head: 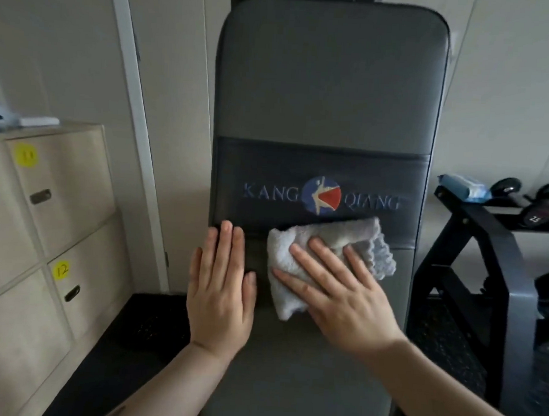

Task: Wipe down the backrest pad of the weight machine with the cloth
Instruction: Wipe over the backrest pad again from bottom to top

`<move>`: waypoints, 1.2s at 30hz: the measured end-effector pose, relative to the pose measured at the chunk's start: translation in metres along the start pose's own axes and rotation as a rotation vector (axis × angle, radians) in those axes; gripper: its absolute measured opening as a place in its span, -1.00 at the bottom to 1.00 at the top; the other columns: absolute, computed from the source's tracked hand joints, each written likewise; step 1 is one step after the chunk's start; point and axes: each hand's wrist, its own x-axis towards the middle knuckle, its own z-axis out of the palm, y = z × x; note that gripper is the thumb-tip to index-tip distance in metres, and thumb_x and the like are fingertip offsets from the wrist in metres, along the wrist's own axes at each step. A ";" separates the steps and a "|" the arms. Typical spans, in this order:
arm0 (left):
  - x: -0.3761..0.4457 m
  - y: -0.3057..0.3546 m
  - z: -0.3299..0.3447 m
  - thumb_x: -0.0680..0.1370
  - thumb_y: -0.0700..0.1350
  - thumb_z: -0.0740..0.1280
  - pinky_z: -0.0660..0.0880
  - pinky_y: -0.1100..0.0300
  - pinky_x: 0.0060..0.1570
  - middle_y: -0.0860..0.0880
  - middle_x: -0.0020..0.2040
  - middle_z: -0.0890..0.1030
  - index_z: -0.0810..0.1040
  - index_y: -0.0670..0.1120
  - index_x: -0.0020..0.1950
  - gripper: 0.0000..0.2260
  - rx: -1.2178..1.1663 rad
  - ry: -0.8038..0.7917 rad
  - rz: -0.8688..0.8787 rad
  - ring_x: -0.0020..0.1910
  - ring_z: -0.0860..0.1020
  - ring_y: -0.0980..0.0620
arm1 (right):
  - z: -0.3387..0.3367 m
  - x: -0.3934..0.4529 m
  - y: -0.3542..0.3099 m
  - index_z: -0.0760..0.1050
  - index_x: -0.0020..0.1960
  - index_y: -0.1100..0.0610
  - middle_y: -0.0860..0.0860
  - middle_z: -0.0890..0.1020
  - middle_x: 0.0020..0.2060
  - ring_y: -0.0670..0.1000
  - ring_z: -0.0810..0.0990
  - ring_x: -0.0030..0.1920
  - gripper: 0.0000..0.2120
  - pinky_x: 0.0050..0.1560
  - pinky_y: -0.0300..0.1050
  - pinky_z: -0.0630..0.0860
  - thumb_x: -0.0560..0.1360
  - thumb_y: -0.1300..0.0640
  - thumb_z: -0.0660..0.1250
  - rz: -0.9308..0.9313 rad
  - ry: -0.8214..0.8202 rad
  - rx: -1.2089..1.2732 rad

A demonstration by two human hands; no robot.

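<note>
Nearest in, two bare forearms reaching up the pad; the left hand point(221, 287) lies flat and open, fingers together, bracing near the left edge of the backrest pad point(330, 93); the right hand point(335, 293) is open too, fingers spread, pressing the white cloth point(324, 261) flat against the pad rather than gripping it; the cloth sits just right of the left hand, apart from it, its top corner reaching the dark logo band point(321, 194). The pad's long axis runs straight up and away from both hands; most of it lies above the cloth, so I'd say the right hand's next sweep goes upward; beyond, dumbbells point(541, 196) at right.
</note>
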 end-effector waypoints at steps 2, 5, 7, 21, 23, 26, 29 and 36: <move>0.002 0.001 0.000 0.68 -0.01 -0.08 0.03 0.00 0.52 -0.04 0.56 0.09 -0.05 -0.06 0.60 -0.51 0.016 0.003 -0.019 0.58 0.00 -0.02 | -0.012 0.030 0.003 0.19 0.52 -0.12 -0.05 0.10 0.55 0.04 0.03 0.55 -0.41 0.52 0.09 -0.06 0.51 0.04 0.23 0.122 0.044 0.044; 0.001 0.000 0.002 0.68 0.01 -0.08 0.06 0.01 0.52 -0.04 0.56 0.08 0.06 -0.15 0.57 -0.52 -0.026 0.007 -0.048 0.58 0.00 0.01 | -0.018 0.072 -0.028 0.21 0.52 -0.09 -0.02 0.11 0.54 0.09 0.02 0.55 -0.43 0.52 0.12 -0.14 0.52 0.06 0.17 0.315 0.085 0.161; -0.001 -0.003 0.003 0.67 0.05 -0.04 0.13 -0.01 0.50 -0.07 0.56 0.05 0.07 -0.20 0.55 -0.49 -0.108 0.011 -0.088 0.57 0.03 -0.03 | -0.013 0.077 -0.045 0.25 0.50 -0.06 -0.02 0.14 0.54 0.09 0.04 0.55 -0.43 0.52 0.11 -0.13 0.50 0.09 0.21 0.256 0.068 0.180; 0.085 0.006 -0.021 0.67 -0.02 -0.06 0.08 -0.05 0.51 -0.07 0.59 0.03 0.00 -0.17 0.57 -0.51 -0.025 -0.040 0.057 0.58 0.00 -0.07 | -0.030 0.070 0.024 0.18 0.53 -0.05 0.00 0.13 0.54 0.06 0.08 0.55 -0.42 0.51 0.12 0.05 0.53 0.10 0.19 0.098 0.018 0.054; 0.083 0.003 -0.020 0.68 0.00 -0.08 0.07 -0.03 0.51 -0.06 0.59 0.05 0.01 -0.13 0.58 -0.52 -0.006 -0.033 0.072 0.58 0.03 -0.06 | -0.038 0.074 0.051 0.18 0.53 -0.08 -0.02 0.15 0.54 0.03 0.10 0.54 -0.42 0.51 0.10 0.05 0.52 0.06 0.18 0.001 -0.013 -0.019; 0.082 0.005 -0.017 0.69 0.02 -0.10 0.09 -0.04 0.51 -0.04 0.59 0.07 0.01 -0.10 0.58 -0.53 0.042 -0.003 0.038 0.57 0.07 -0.05 | -0.054 0.117 0.064 0.15 0.54 -0.08 -0.02 0.11 0.55 0.05 0.02 0.56 -0.45 0.53 0.11 -0.05 0.56 0.04 0.13 0.200 0.037 0.024; 0.081 0.005 -0.014 0.68 0.02 -0.09 0.11 -0.05 0.50 -0.06 0.56 0.15 0.08 -0.12 0.56 -0.54 0.056 0.008 0.028 0.56 0.11 -0.05 | -0.056 0.156 0.042 0.13 0.55 -0.07 -0.02 0.06 0.56 0.06 -0.07 0.57 -0.46 0.53 0.13 -0.12 0.58 0.04 0.10 0.307 0.096 0.120; 0.094 -0.004 -0.032 0.64 0.04 0.07 0.14 -0.01 0.49 -0.07 0.55 0.21 0.16 -0.11 0.54 -0.50 0.007 -0.023 0.100 0.55 0.15 -0.04 | -0.065 0.156 0.080 0.12 0.55 -0.09 -0.04 0.09 0.56 0.02 -0.03 0.56 -0.44 0.53 0.13 -0.07 0.55 0.03 0.05 -0.009 -0.034 0.032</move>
